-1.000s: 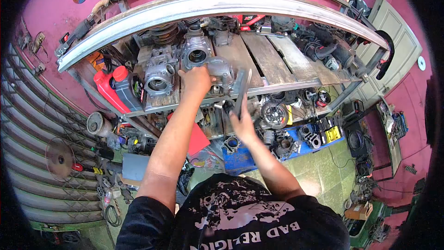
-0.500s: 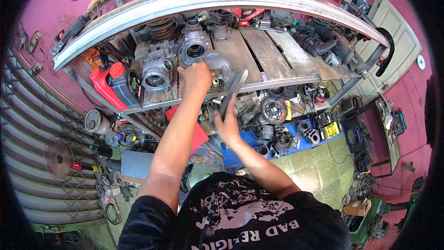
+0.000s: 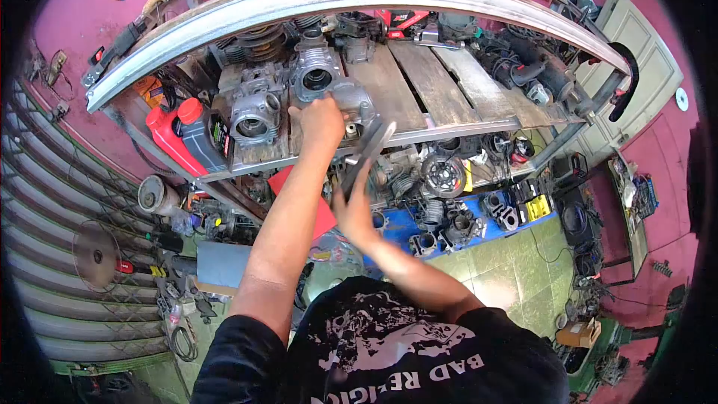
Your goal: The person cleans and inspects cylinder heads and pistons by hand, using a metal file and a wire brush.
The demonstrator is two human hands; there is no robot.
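Left hand [image 3: 321, 123] grasps engine casing [image 3: 357, 99]. Right hand [image 3: 354, 211], below casing, grips flat bar [image 3: 372, 150]; bar axis slants up toward casing; left hand nearer
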